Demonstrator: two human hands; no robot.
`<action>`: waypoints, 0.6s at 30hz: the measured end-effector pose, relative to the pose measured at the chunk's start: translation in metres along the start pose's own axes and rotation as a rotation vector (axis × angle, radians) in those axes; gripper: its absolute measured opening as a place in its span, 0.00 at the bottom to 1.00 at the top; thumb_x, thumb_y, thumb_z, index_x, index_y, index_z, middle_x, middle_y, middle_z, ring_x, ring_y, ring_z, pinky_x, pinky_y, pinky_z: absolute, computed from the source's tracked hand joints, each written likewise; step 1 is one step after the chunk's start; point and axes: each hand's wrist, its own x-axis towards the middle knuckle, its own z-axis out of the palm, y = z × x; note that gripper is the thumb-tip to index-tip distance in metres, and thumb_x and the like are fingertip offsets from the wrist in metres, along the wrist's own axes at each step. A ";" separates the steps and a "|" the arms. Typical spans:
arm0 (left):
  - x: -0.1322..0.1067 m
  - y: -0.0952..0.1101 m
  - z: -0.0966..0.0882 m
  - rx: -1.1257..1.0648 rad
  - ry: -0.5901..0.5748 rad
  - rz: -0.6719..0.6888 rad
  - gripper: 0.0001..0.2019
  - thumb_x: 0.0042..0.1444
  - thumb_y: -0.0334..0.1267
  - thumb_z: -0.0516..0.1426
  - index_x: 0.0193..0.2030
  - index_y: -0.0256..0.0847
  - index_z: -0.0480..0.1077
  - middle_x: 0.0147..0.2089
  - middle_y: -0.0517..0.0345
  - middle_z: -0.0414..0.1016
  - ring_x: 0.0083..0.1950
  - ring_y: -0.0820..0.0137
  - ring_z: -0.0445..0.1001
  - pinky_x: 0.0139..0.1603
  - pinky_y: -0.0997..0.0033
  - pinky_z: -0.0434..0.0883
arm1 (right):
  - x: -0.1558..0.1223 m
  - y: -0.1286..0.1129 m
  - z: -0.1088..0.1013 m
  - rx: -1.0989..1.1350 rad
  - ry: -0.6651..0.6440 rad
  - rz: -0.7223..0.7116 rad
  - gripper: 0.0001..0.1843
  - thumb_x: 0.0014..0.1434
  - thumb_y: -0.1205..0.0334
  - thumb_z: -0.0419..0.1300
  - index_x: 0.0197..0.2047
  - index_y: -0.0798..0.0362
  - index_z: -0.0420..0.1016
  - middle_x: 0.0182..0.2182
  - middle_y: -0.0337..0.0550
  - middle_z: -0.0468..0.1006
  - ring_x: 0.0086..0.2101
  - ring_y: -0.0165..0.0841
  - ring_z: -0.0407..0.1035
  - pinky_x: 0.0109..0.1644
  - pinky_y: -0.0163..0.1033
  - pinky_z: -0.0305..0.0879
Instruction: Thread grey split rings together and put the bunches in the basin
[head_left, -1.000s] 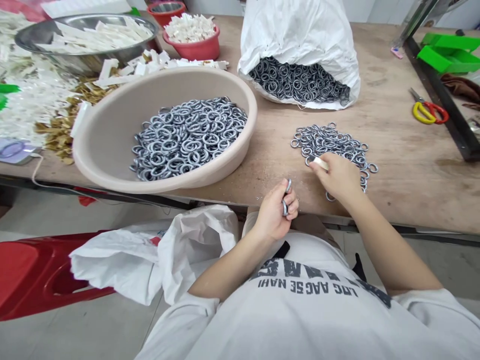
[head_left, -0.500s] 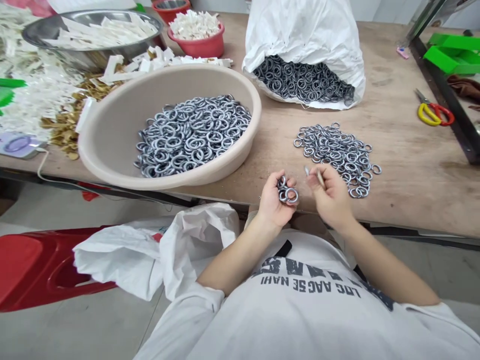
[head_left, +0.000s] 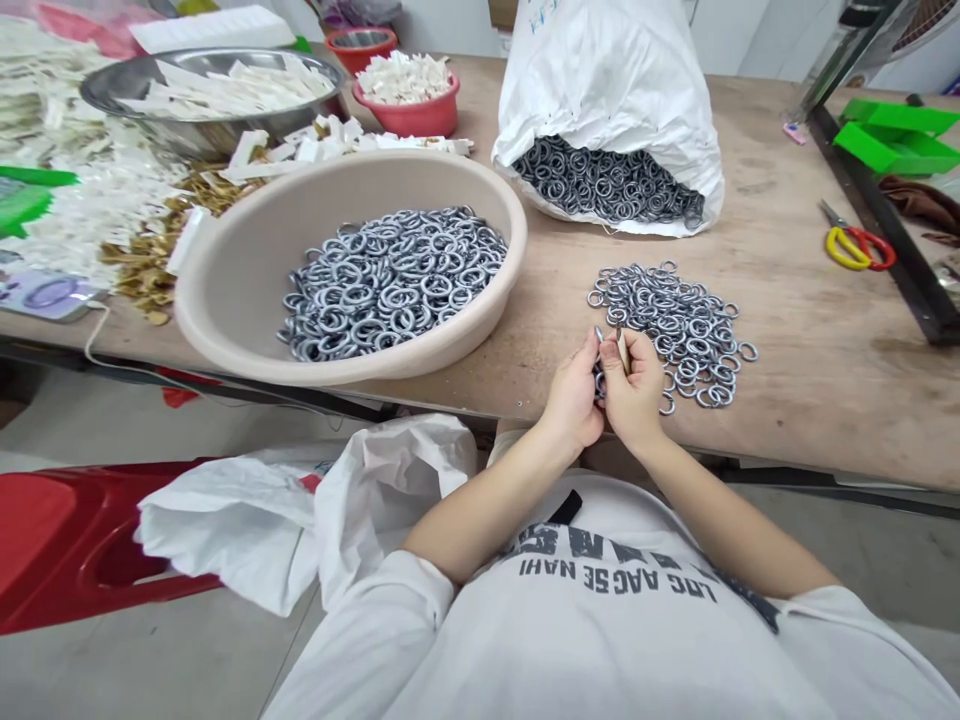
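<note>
My left hand (head_left: 574, 392) and my right hand (head_left: 634, 390) meet at the table's front edge, fingers curled together around grey metal rings (head_left: 598, 381). A pale strip (head_left: 622, 350) sticks up between my right fingers. Just beyond my hands lies a loose heap of the same rings (head_left: 671, 318) on the wooden table (head_left: 810, 300). A beige plastic basin (head_left: 247, 270) to the left holds many more rings. Behind the heap, a white sack (head_left: 611, 90) lies open with rings spilling at its mouth.
White plastic pieces fill a steel bowl (head_left: 217, 85) and a red tub (head_left: 409, 95) at the back left, with brass-coloured bits (head_left: 150, 265) beside them. Yellow-and-red scissors (head_left: 855, 245) and green trays (head_left: 896, 135) sit at the right. A white bag (head_left: 300, 510) and red stool (head_left: 67, 545) are below left.
My right hand left the ring heap and came back to my left hand. Both hands have risen slightly and now press together around the rings.
</note>
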 end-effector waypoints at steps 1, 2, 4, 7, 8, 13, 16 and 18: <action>0.002 0.000 0.001 0.006 -0.010 0.017 0.10 0.57 0.43 0.63 0.37 0.36 0.74 0.31 0.60 0.77 0.35 0.73 0.77 0.38 0.77 0.72 | 0.001 0.000 0.001 -0.017 0.044 0.008 0.15 0.69 0.47 0.49 0.42 0.49 0.67 0.37 0.43 0.70 0.40 0.36 0.66 0.45 0.41 0.64; 0.003 0.000 0.001 0.009 -0.019 0.044 0.10 0.58 0.42 0.63 0.37 0.36 0.74 0.32 0.60 0.78 0.37 0.72 0.78 0.40 0.76 0.72 | 0.002 0.001 0.002 -0.024 0.099 0.025 0.14 0.69 0.47 0.51 0.41 0.49 0.66 0.37 0.43 0.70 0.40 0.36 0.66 0.45 0.41 0.64; 0.005 -0.001 0.003 0.007 -0.034 0.095 0.09 0.58 0.42 0.62 0.36 0.37 0.73 0.34 0.60 0.78 0.39 0.72 0.78 0.43 0.74 0.72 | 0.004 0.002 0.005 -0.019 0.161 0.060 0.14 0.67 0.47 0.54 0.42 0.49 0.66 0.37 0.43 0.71 0.42 0.36 0.66 0.46 0.41 0.64; 0.007 -0.002 0.005 -0.014 -0.030 0.112 0.08 0.58 0.41 0.61 0.36 0.38 0.73 0.34 0.60 0.77 0.39 0.72 0.78 0.44 0.74 0.72 | 0.007 0.006 0.009 0.008 0.168 0.088 0.14 0.65 0.48 0.56 0.46 0.49 0.65 0.40 0.44 0.72 0.43 0.37 0.67 0.46 0.41 0.64; 0.007 -0.003 0.006 -0.025 -0.022 0.110 0.08 0.58 0.40 0.61 0.35 0.38 0.72 0.33 0.61 0.77 0.39 0.72 0.77 0.43 0.74 0.72 | 0.007 0.007 0.010 0.007 0.172 0.091 0.15 0.65 0.48 0.56 0.47 0.49 0.65 0.41 0.45 0.71 0.44 0.37 0.67 0.46 0.41 0.64; 0.006 -0.003 0.007 -0.052 0.068 0.125 0.07 0.58 0.38 0.60 0.34 0.39 0.68 0.30 0.63 0.74 0.33 0.75 0.75 0.39 0.75 0.71 | 0.007 0.010 0.013 -0.081 0.205 0.092 0.18 0.64 0.47 0.57 0.50 0.49 0.63 0.45 0.47 0.70 0.47 0.38 0.67 0.48 0.42 0.65; 0.005 -0.003 0.008 -0.036 0.133 0.138 0.05 0.60 0.37 0.59 0.35 0.40 0.67 0.27 0.65 0.71 0.28 0.77 0.72 0.34 0.77 0.70 | 0.006 0.010 0.013 -0.060 0.221 0.092 0.19 0.62 0.46 0.60 0.48 0.49 0.63 0.45 0.46 0.69 0.46 0.37 0.66 0.49 0.42 0.66; 0.005 -0.004 0.008 -0.010 0.161 0.142 0.05 0.62 0.38 0.57 0.36 0.40 0.67 0.25 0.67 0.69 0.25 0.77 0.70 0.31 0.78 0.69 | 0.005 0.008 0.012 -0.042 0.217 0.084 0.20 0.61 0.45 0.61 0.47 0.49 0.62 0.45 0.46 0.68 0.45 0.36 0.66 0.48 0.42 0.66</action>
